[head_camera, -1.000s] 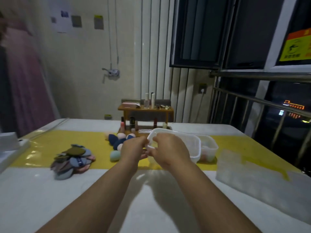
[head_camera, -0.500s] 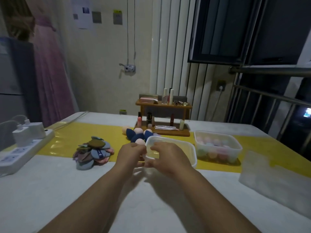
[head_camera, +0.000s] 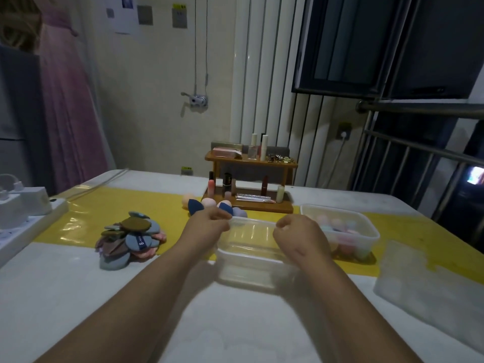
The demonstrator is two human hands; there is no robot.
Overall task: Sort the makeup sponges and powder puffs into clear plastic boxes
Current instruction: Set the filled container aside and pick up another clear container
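An empty clear plastic box (head_camera: pixel 251 260) sits on the table in front of me. My left hand (head_camera: pixel 207 227) pinches its far left rim. My right hand (head_camera: pixel 298 238) grips its far right rim with curled fingers. A second clear box (head_camera: pixel 366 229) to the right holds several pastel makeup sponges. Loose sponges (head_camera: pixel 207 204), blue, peach and lilac, lie just beyond my left hand. A pile of flat powder puffs (head_camera: pixel 131 237) in blue, brown and pink lies to the left.
A wooden cosmetics rack (head_camera: pixel 248 203) with bottles and lipsticks stands behind the boxes on the yellow runner (head_camera: pixel 104 208). A white power strip with chargers (head_camera: pixel 23 213) lies at the left edge. A clear lid or plastic sheet (head_camera: pixel 429 281) rests at the right.
My hands have spread apart along the empty box's rim, and the box now sits nearer to me, left of the filled box. The camera has turned left and down.
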